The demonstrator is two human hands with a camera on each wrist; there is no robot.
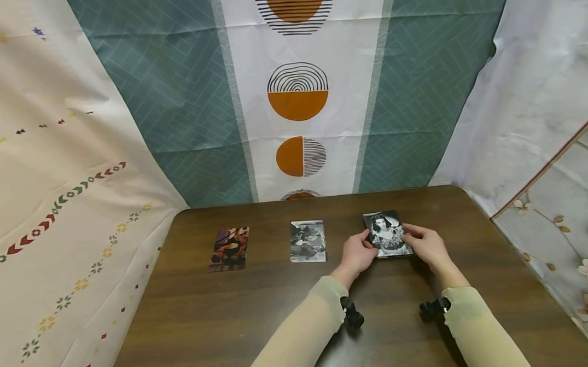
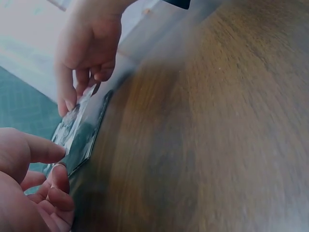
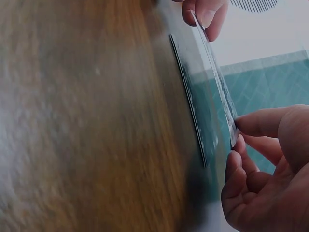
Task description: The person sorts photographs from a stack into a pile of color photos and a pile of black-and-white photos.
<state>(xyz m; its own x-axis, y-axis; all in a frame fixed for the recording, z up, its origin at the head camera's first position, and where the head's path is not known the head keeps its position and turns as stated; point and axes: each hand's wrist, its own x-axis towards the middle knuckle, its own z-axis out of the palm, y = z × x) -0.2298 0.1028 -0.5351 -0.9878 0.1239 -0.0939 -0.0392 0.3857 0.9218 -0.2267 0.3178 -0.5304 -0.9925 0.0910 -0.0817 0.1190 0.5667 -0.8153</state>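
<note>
A black-and-white photo card (image 1: pixel 387 234) is held level above a thin stack of cards (image 3: pixel 189 99) at the right of the table. My left hand (image 1: pixel 357 254) pinches its left edge between thumb and fingers. At the opposite edge, my right hand (image 1: pixel 426 247) pinches it the same way. The right wrist view shows a gap between the held card (image 3: pixel 218 79) and the stack below. How many cards lie in the stack is unclear. In the left wrist view, both the left hand (image 2: pixel 34 179) and the right hand (image 2: pixel 91 48) grip the card.
On the brown wooden table (image 1: pixel 221 329), a black-and-white photo card (image 1: pixel 307 241) lies in the middle. A dark, reddish colour photo card (image 1: pixel 229 249) lies further left. Patterned cloths hang behind the table (image 1: pixel 181 90) and along both sides.
</note>
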